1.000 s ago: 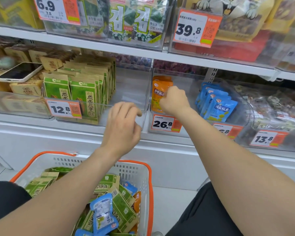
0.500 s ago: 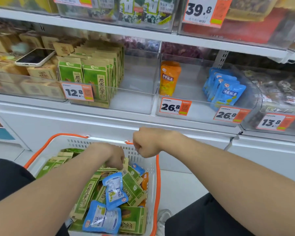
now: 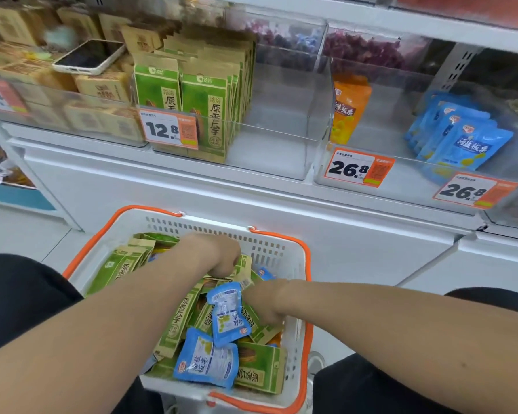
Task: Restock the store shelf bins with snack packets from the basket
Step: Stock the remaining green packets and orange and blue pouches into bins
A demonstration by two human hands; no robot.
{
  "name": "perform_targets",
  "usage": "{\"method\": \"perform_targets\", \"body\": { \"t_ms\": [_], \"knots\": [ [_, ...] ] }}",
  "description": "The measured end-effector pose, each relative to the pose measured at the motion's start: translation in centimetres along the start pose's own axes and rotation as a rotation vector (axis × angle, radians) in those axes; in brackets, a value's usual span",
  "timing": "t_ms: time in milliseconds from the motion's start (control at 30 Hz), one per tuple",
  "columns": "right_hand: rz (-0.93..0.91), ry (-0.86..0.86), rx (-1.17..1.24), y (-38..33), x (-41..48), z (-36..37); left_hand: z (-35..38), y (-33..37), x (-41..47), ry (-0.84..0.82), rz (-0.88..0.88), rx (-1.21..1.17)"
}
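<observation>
We see left hand (image 3: pixel 213 256) knuckles-up in the basket (image 3: pixel 281 252), fingers curled down onto green packets (image 3: pixel 180 318); we can't tell if one is pinched. right hand (image 3: pixel 265 301) sits just beside it, nearer us, fingers buried in the pile, grasp hidden too. Blue packet (image 3: pixel 226 315) stands just beside the right hand's inner side, below the left hand. Well beyond both hands: shelf bin (image 3: pixel 269 150), orange packet (image 3: pixel 349 109), blue shelf packets (image 3: pixel 461 138)

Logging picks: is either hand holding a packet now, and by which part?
Cannot be told: the left hand and right hand are both down in the basket, fingers buried among the packets.
</observation>
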State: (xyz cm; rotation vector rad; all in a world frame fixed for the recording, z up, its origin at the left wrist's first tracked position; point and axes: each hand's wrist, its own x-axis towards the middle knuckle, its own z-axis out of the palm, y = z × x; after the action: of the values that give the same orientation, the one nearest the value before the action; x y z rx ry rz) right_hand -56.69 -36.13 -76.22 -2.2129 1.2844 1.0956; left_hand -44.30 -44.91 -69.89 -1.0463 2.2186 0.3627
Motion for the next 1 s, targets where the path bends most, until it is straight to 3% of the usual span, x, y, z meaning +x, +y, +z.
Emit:
{"method": "perform_targets", "body": {
  "t_ms": [100,333,433,633,767,833,933,1000],
  "knots": [
    [0.019,-0.005,0.119,-0.4,0.6,-0.3,0.4,-0.8,0.4,0.008,-0.002,-0.008],
    [0.143,0.171,0.214,-0.8,1.0,-1.3,0.2,-1.4,-0.1,-0.036,-0.018,-0.035],
    [0.182,0.243,0.458,-0.4,1.0,-1.5,-0.1,-1.5,-0.9,-0.051,-0.02,-0.047],
    [0.267,0.387,0.683,1.6,-0.9,-4.9,-0.9,-1.9,-2.7,-0.03,-0.044,-0.083],
    [0.344,0.557,0.945,3.5,-1.9,-7.0,-0.6,-2.5,-3.1,0.064,0.002,-0.194],
    [0.415,0.578,1.214,4.0,-2.4,-8.0,-0.6,-2.8,-3.2,0.144,0.029,-0.301],
    [0.402,0.528,1.735,4.8,-4.4,-9.4,-0.8,-3.0,-3.1,0.398,0.147,-0.441],
    [0.324,0.51,1.919,5.3,-6.7,-10.2,-1.2,-3.5,-3.2,0.582,0.211,-0.634]
  ]
}}
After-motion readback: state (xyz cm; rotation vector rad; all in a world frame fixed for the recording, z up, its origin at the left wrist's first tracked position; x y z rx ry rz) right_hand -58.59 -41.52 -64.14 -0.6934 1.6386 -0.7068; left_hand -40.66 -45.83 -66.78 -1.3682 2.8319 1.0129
